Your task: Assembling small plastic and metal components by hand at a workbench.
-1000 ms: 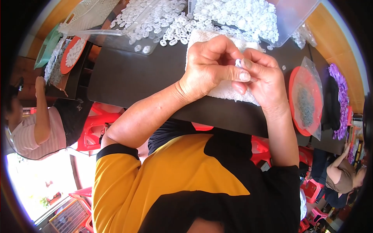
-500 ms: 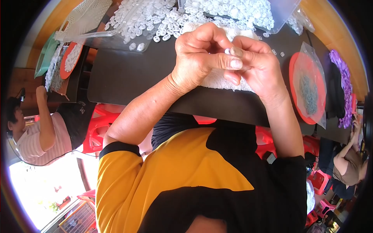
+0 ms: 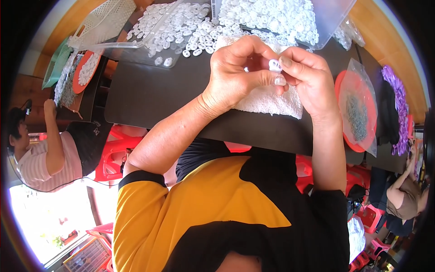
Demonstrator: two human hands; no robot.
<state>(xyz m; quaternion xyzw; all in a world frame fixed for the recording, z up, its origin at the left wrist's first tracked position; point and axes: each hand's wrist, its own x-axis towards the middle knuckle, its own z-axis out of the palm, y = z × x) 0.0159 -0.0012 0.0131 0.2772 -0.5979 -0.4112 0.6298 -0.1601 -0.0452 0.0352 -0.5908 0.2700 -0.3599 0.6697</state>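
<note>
A small white plastic piece (image 3: 275, 65) with holes in it is held up above the table (image 3: 154, 90), in the upper right of the view, toward one o'clock. The right hand (image 3: 315, 79) pinches it, the thumb against its side; the left hand (image 3: 235, 72) is curled around from nine o'clock, its thumb tip just below the piece, and I cannot tell whether those fingers grip it. Taking the piece as the clock's centre, a white towel (image 3: 272, 104) lies at six. At twelve is a clear box (image 3: 333, 22) with a heap of similar pieces (image 3: 267, 18), and at ten, loose pieces (image 3: 197, 45) lie near a clear tray (image 3: 122, 44). At four, a plastic bag (image 3: 358, 118) of greyish bits rests on a red plate (image 3: 343, 113), with a purple bundle (image 3: 401, 113) beyond. At nine, white pieces sit on an orange plate (image 3: 76, 81). A co-worker (image 3: 50, 154) is at eight.
</note>
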